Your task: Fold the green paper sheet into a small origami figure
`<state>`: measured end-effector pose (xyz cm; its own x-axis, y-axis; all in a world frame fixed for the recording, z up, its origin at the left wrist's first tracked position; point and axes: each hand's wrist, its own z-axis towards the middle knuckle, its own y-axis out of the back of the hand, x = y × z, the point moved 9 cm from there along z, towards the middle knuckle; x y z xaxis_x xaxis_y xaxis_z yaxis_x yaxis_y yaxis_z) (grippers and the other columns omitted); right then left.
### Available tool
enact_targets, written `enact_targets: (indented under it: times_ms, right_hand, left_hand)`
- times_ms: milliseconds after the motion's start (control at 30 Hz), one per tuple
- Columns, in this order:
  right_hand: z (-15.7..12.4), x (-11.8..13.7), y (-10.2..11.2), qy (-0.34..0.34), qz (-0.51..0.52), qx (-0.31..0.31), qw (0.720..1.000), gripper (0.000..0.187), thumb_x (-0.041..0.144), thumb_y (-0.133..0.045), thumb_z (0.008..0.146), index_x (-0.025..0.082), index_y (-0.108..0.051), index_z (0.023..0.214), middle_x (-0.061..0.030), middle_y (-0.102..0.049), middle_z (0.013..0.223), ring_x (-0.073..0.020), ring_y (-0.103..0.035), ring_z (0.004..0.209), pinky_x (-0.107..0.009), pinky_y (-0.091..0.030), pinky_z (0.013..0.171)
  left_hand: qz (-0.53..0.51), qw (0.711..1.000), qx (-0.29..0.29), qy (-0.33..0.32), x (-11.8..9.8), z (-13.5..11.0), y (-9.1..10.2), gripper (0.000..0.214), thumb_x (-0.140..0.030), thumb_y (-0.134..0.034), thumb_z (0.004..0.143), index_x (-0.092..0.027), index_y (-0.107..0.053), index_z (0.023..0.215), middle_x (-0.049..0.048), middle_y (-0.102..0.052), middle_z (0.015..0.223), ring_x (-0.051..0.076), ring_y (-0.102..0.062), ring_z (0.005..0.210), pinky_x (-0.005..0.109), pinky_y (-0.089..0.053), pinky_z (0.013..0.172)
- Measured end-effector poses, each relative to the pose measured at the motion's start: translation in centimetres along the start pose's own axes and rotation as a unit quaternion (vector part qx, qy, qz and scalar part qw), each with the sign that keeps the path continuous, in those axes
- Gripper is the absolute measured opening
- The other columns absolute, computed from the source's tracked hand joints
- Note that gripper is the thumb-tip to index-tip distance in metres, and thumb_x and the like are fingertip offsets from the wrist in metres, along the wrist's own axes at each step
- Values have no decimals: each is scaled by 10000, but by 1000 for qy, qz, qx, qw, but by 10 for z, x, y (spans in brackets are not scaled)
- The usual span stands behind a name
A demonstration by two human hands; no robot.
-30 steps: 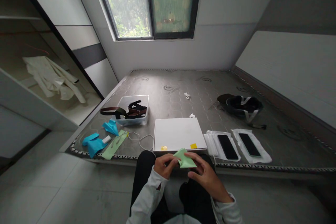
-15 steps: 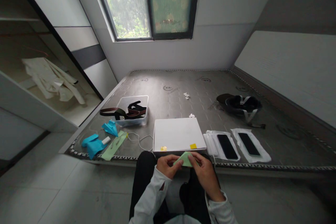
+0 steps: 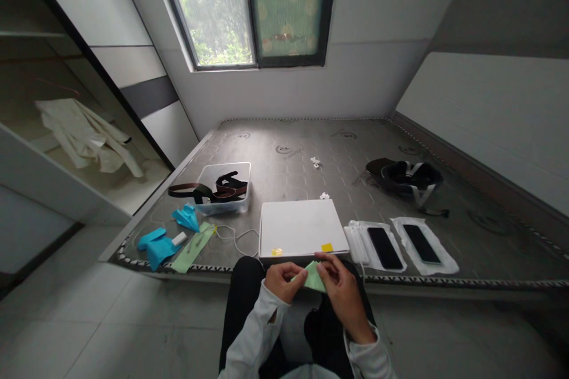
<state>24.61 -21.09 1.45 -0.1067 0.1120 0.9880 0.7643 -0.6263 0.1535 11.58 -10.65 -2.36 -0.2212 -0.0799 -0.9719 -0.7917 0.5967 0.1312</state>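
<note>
On a grey mattress (image 3: 284,180) sits a white box (image 3: 304,225); in front of it, over our knees (image 3: 245,281), our left hand (image 3: 283,282) and right hand (image 3: 345,295) pinch a small green sheet (image 3: 313,279), seemingly mid-fold. We judge the next move calls for a steady, light touch.

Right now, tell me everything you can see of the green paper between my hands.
The green paper is a small, pale green piece, thin and matt-looking, apparently folded, with no print that I can make out. It is tilted, its upper edge rising to a blunt peak. Your left hand and right hand hold it at opposite sides, over your lap, near the closest edge of the white box. Fingers cover its sides, so its full outline is hidden.
</note>
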Motion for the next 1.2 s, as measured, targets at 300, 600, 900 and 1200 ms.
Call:
enact_targets:
  times_ms: [300, 600, 900, 1200]
  right_hand:
    - [1, -6, 4, -16, 102, -64, 993, 391, 508, -696, 812, 183, -646, 1023, -88, -765, 830, -248, -731, 760, -324, -588, 695]
    - [-4, 4, -10, 14, -16, 20, 1000, 429, 487, -599, 895, 230, -682, 1229, -99, -710, 1211, -275, -678, 1106, -373, -557, 941]
    - [-6, 10, -23, 38, -34, 119, 992, 569, 408, -687, 851, 224, -559, 1374, -95, -712, 1207, -277, -682, 1097, -427, -545, 974]
    - [-9, 21, -23, 59, -61, 119, 989, 424, 382, -611, 906, 231, -577, 1301, -100, -722, 1181, -276, -684, 1090, -409, -539, 969]
  left_hand:
    - [-180, 976, 62, -104, -19, -12, -17, 550, -477, -769, 717, -131, -710, 1140, 107, -766, 1059, 251, -734, 936, 330, -591, 864]
    - [-171, 980, 42, -91, -14, -4, -14, 603, -536, -778, 702, -113, -697, 1125, 146, -768, 1039, 269, -737, 956, 341, -599, 872]
    - [-160, 985, 17, -69, -17, -3, -6, 598, -601, -739, 707, -128, -708, 1070, 128, -784, 970, 265, -752, 898, 333, -607, 835]
    - [-158, 986, 9, -56, -13, -5, -8, 580, -605, -721, 726, -134, -715, 1066, 125, -788, 932, 253, -759, 845, 318, -628, 770]
